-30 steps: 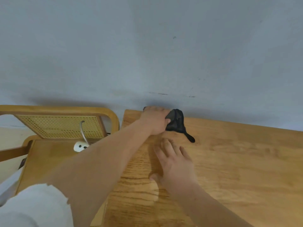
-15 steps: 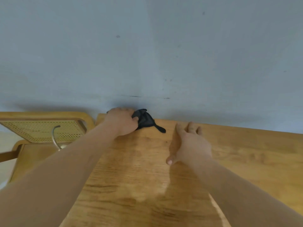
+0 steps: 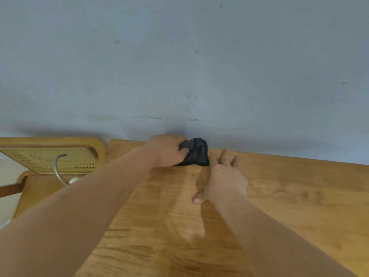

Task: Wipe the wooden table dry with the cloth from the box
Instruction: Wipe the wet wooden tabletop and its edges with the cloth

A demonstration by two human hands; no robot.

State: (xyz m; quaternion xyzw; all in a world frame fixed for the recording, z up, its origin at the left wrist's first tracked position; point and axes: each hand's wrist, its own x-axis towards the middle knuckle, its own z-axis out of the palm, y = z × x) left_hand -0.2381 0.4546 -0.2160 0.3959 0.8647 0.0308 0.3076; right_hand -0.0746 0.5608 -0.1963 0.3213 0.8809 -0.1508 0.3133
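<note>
A bunched black cloth (image 3: 196,152) lies on the wooden table (image 3: 289,196) at its far edge, against the wall. My left hand (image 3: 167,149) grips the cloth's left side, thumb on top of it. My right hand (image 3: 223,176) rests flat on the table with straight fingers, its fingertips just right of the cloth. The box is not in view.
A grey-blue wall (image 3: 179,66) rises directly behind the table. To the left stands a wooden chair with a cane back (image 3: 50,159), with a grey cable (image 3: 57,168) looping over its seat. The table's left edge lies next to the chair.
My left hand has slid the cloth rightward along the far edge. My right hand lifted off the table, moved farther out, and now lies flat beside the cloth.
</note>
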